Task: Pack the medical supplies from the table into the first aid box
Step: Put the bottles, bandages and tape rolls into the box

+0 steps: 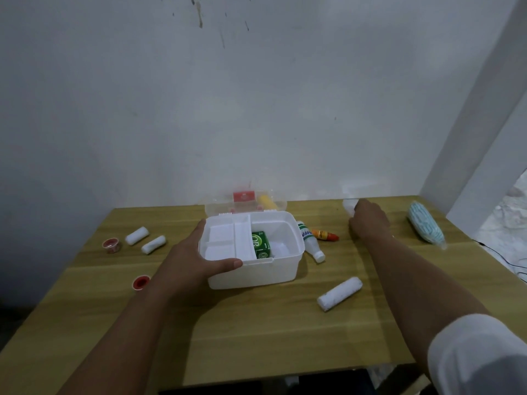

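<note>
Translucent plastic is showing just past your right hand, at the upper right of the frame: a pale, blurred item is lying at the far edge of the wooden surface. Your fingers are curling down over it, but you cannot tell from here whether they are closing on it or only touching, nor what the item is.

Your left hand is spreading wide, thumb along the near rim and the rest wrapping the left wall of the first aid box, probably steadying it so it is not sliding while you are reaching away.

The box is sitting open at centre frame, its clear lid leaning back toward the wall. A divided tray is covering its left half; a green carton is lying in the open right half.

Outward from there, supplies are waiting: a white bottle and an orange tube just right of the box, a gauze roll lower right, a blue-striped packet far right, two small rolls and two red-capped pots at left.
</note>
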